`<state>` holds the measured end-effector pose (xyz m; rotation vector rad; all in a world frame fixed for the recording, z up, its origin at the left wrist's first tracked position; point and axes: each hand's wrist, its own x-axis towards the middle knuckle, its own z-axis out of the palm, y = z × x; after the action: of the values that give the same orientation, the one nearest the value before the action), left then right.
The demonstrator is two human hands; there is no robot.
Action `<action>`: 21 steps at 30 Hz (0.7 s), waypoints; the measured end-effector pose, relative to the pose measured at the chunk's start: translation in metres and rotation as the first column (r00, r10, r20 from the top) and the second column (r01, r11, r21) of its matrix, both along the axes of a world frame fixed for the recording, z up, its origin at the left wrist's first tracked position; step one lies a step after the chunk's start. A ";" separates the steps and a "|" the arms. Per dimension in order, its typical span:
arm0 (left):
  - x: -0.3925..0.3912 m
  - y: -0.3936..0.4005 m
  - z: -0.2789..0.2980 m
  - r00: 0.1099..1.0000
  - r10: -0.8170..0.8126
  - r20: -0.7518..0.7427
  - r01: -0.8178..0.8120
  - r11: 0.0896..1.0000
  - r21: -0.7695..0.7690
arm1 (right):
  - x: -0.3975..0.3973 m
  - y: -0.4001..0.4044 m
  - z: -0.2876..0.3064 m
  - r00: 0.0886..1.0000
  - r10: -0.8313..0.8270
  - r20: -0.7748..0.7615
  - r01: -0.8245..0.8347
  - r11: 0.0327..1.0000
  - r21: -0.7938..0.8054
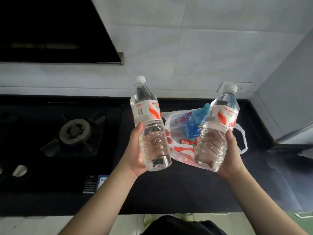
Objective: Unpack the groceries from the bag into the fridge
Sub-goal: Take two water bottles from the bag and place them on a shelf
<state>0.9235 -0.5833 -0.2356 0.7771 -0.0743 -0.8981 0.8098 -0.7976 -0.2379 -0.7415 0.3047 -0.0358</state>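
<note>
black countertop (177, 192) spans the view, gas hob (74, 133) set into its left part, dark range hood (50, 31) above that, white tiled wall (186, 48) behind. grey panel at far right (291, 92) may be the fridge side; cannot confirm, no fridge door or interior in view. plastic grocery bag (183, 155) lies on the counter between the two hands, slumped, mouth open. inside it: a blue pack (194, 126) and a small red-labelled item (186, 142), identity unclear. left hand (135, 155) has fingers wrapped round the lower body of the left water bottle (150, 126), held upright above the counter. right hand (232, 155) grips the right water bottle (215, 133) likewise, tilted slightly left. both bottles capped, full, clear of the bag. progress, judged: early to middle; two bottles out, none seen stored; bag contents remain.
</note>
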 end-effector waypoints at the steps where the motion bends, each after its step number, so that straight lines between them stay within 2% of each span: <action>1: -0.002 0.002 -0.001 1.000 0.011 0.001 -0.011 1.000 -0.024 | 0.000 0.001 0.002 1.000 0.017 0.022 -0.017 1.000 -0.011; 5: -0.016 0.007 0.003 0.997 0.063 0.035 -0.059 0.993 -0.103 | -0.001 0.003 0.011 1.000 0.004 -0.017 -0.004 0.999 -0.044; 9: -0.033 0.008 0.010 0.992 0.106 0.071 -0.098 0.990 -0.105 | -0.007 0.001 0.015 0.998 0.058 0.007 -0.058 0.998 0.004; 16: -0.084 -0.009 0.028 0.974 0.203 0.098 -0.193 0.976 -0.102 | -0.035 -0.020 0.031 0.972 0.212 0.105 -0.220 0.972 0.079; 21: -0.121 -0.017 0.035 0.938 0.330 0.110 -0.327 0.944 -0.048 | -0.045 -0.022 0.034 0.923 0.359 0.141 -0.378 0.914 0.146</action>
<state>0.8024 -0.6004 -0.2008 0.7870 -0.0579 -0.5325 0.7649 -0.8198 -0.2034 -0.6137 0.0556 0.3041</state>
